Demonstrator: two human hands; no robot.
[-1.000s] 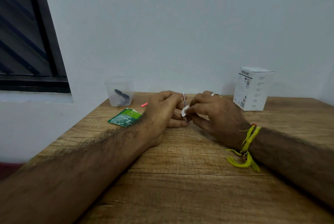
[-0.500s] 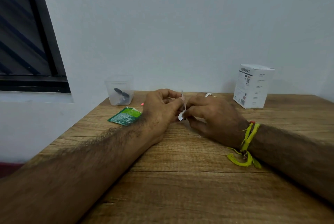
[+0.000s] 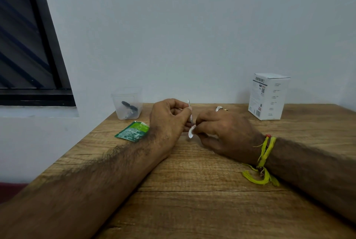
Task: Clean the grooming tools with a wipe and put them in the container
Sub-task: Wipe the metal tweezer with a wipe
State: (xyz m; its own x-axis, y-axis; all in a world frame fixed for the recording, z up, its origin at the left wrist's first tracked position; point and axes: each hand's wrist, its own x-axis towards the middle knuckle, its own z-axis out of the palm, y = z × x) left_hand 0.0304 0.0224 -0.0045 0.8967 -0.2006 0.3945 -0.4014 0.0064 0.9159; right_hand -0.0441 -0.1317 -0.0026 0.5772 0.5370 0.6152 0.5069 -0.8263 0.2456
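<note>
Steel: thin pointed silver grooming tool [image 3: 190, 112], upright, pinched in the left hand [image 3: 169, 121]; more of its tip shows than a moment ago. Small white wipe [image 3: 191, 132], pinched by right hand [image 3: 223, 132] fingers, has slid to its lower end. Clear plastic container [image 3: 127, 103] at ten o'clock on wooden table [image 3: 192, 190], already holding dark tools. Judgement: wiping nearly complete.

Around the one clear plastic container [image 3: 127, 103]: two hands, one thin metal tool [image 3: 190, 111], one white wipe [image 3: 191, 132], one green sachet [image 3: 132, 132], one white box [image 3: 268, 96].
</note>
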